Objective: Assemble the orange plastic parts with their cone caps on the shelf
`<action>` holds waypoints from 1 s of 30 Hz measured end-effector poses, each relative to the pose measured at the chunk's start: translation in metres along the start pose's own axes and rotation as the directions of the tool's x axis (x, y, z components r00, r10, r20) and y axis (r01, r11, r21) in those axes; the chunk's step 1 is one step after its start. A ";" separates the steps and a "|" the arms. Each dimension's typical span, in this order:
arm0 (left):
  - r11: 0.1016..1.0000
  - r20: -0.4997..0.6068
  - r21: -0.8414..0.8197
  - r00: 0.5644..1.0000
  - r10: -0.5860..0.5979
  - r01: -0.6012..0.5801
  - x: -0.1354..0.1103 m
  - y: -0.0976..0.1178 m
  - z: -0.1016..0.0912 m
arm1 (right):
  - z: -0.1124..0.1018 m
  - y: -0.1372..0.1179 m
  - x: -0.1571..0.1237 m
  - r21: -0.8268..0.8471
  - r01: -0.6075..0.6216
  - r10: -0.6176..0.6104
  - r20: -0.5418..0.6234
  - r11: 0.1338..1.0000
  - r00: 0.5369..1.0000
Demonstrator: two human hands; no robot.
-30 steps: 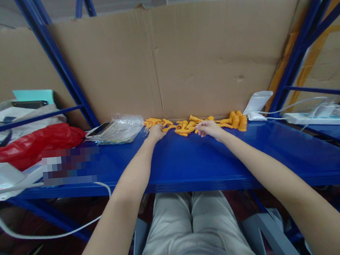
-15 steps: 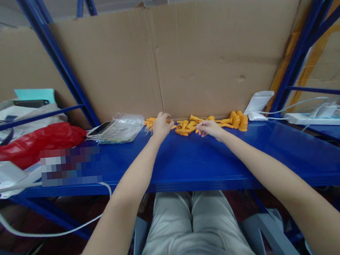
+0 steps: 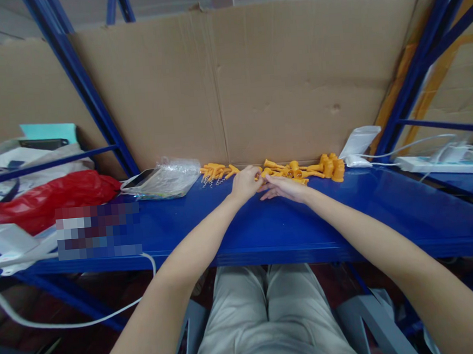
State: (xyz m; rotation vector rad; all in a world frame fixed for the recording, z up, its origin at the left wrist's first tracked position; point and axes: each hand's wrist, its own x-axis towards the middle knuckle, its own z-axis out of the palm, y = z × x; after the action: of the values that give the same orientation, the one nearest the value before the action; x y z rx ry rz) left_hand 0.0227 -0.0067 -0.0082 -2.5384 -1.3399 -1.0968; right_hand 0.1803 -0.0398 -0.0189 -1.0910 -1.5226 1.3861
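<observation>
Several small orange plastic parts (image 3: pixel 301 169) lie in a row along the back of the blue shelf (image 3: pixel 265 224), against the cardboard wall (image 3: pixel 253 83). A smaller cluster of orange parts (image 3: pixel 216 171) lies to the left. My left hand (image 3: pixel 245 183) is curled, its fingertips closed on an orange part in the middle of the row. Beside it, almost touching, my right hand (image 3: pixel 283 187) rests on the shelf with fingers stretched toward the left hand. Whether the right hand holds a piece is hidden.
A clear plastic bag (image 3: pixel 166 178) over a phone lies left of the parts. A red bag (image 3: pixel 45 200) and white cable (image 3: pixel 67 321) are further left. A white pouch (image 3: pixel 359 141) and a power strip (image 3: pixel 444 163) sit on the right. Blue rack posts (image 3: pixel 86 96) stand behind.
My left hand moved right from the left cluster to the middle of the row and closed on a part. My right hand shifted left to meet it.
</observation>
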 end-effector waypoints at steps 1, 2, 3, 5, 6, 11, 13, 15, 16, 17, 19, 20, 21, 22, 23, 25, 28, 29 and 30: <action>1.000 0.023 -0.003 1.000 0.015 -0.014 0.000 0.000 0.003 | 0.001 0.001 0.000 0.002 0.002 -0.002 0.004 1.000 1.000; 1.000 0.046 -0.005 0.999 0.022 -0.022 0.000 0.000 0.007 | 0.002 0.002 0.001 0.004 0.003 -0.003 0.006 1.000 1.000; 1.000 0.065 -0.008 0.998 0.021 -0.021 0.000 0.000 0.009 | 0.002 0.002 0.001 0.006 0.002 -0.002 0.006 1.000 1.000; 1.000 0.082 -0.025 0.997 0.008 -0.006 0.001 -0.001 0.013 | 0.002 0.003 0.001 0.014 0.003 -0.003 -0.006 1.000 1.000; 0.999 0.077 -0.048 0.997 0.002 0.002 0.001 -0.002 0.015 | 0.002 0.004 0.001 0.020 0.003 -0.002 -0.023 1.000 1.000; 0.946 0.078 -0.319 0.996 -0.039 0.062 0.004 -0.004 0.023 | -0.001 0.003 0.002 -0.035 -0.019 0.014 -0.139 0.999 0.990; 0.904 0.136 -0.418 0.990 -0.041 0.095 0.005 -0.005 0.027 | -0.002 0.001 0.002 -0.097 -0.035 0.017 -0.177 0.995 0.984; 0.891 0.170 -0.444 0.985 -0.018 0.093 0.005 -0.008 0.030 | -0.002 -0.002 0.000 -0.135 -0.054 0.022 -0.227 0.989 0.974; 0.903 0.169 -0.424 0.986 -0.001 0.074 0.005 -0.009 0.030 | -0.002 -0.004 0.000 -0.143 -0.067 0.028 -0.257 0.987 0.966; 0.923 0.156 -0.383 0.988 0.018 0.044 0.005 -0.011 0.030 | -0.002 -0.006 -0.001 -0.143 -0.078 0.034 -0.289 0.987 0.957; 0.966 0.119 -0.255 0.991 0.061 -0.029 0.005 -0.015 0.026 | -0.002 -0.010 -0.003 -0.117 -0.084 0.039 -0.347 0.989 0.937; 0.981 0.100 -0.183 0.992 0.078 -0.058 0.004 -0.018 0.023 | -0.003 -0.013 -0.003 -0.094 -0.074 0.033 -0.373 0.993 0.927; 0.991 0.086 -0.115 0.993 0.083 -0.073 0.004 -0.021 0.020 | -0.005 -0.015 -0.003 -0.067 -0.052 0.022 -0.393 0.996 0.919; 0.996 0.077 -0.057 0.994 0.074 -0.069 0.003 -0.024 0.016 | -0.007 -0.017 -0.003 -0.040 -0.022 0.004 -0.411 0.999 0.912; 0.999 0.074 -0.013 0.996 0.049 -0.049 0.003 -0.026 0.013 | -0.009 -0.018 -0.002 -0.016 0.012 -0.018 -0.423 1.000 0.906; 0.999 0.084 0.034 0.996 -0.011 0.008 0.002 -0.029 0.007 | -0.014 -0.020 0.000 0.008 0.076 -0.064 -0.439 0.997 0.896; 0.998 0.125 0.041 0.990 -0.060 0.055 0.002 -0.029 0.000 | -0.021 -0.019 0.002 -0.050 0.158 -0.163 -0.443 0.986 0.882; 0.997 0.135 0.044 0.988 -0.071 0.066 0.002 -0.028 -0.002 | -0.024 -0.018 0.003 -0.108 0.179 -0.209 -0.434 0.978 0.876; 0.996 0.137 0.048 0.987 -0.083 0.077 0.003 -0.028 -0.004 | -0.026 -0.017 0.004 -0.187 0.197 -0.260 -0.418 0.962 0.871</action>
State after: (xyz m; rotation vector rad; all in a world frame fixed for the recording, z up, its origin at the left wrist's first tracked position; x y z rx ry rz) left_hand 0.0008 0.0105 -0.0104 -2.5936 -1.4926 -0.9074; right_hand 0.2026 -0.0287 0.0006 -1.1696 -1.3709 0.8092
